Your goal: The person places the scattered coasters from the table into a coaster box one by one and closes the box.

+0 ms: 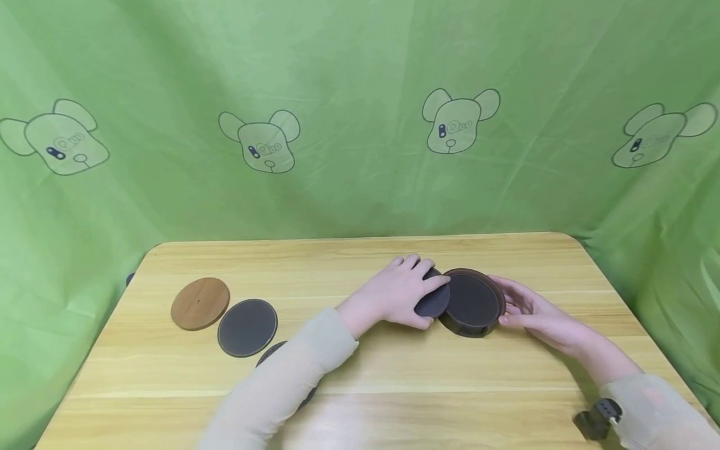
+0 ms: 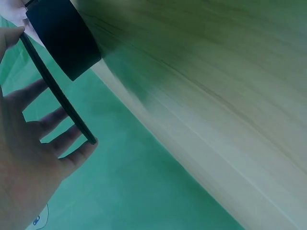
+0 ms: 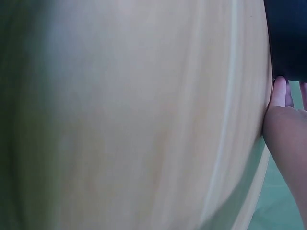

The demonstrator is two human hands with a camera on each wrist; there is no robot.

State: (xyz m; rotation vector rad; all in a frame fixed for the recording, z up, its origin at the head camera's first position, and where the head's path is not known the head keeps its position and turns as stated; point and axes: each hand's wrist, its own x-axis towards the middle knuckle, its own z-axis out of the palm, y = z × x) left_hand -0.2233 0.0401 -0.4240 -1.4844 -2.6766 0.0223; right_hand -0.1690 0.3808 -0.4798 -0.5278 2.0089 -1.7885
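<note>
My left hand (image 1: 396,290) holds a thin dark round coaster (image 1: 434,300) by its rim, thumb on one side and fingers spread along the other. In the left wrist view that coaster (image 2: 57,88) is seen edge-on, beside a dark round coaster holder (image 2: 62,38). The holder (image 1: 472,329) stands on the table with a dark disc face showing inside its brown rim. From the right, my right hand (image 1: 531,314) grips the holder's side, thumb in front and fingers behind. In the right wrist view the thumb meets the holder's dark wall (image 3: 290,43).
Left of my arm lie a brown wooden disc (image 1: 200,304) and a black coaster (image 1: 247,328). Another dark coaster (image 1: 271,353) is mostly hidden under the left sleeve. A green curtain (image 1: 360,187) hangs behind the wooden table (image 1: 394,400).
</note>
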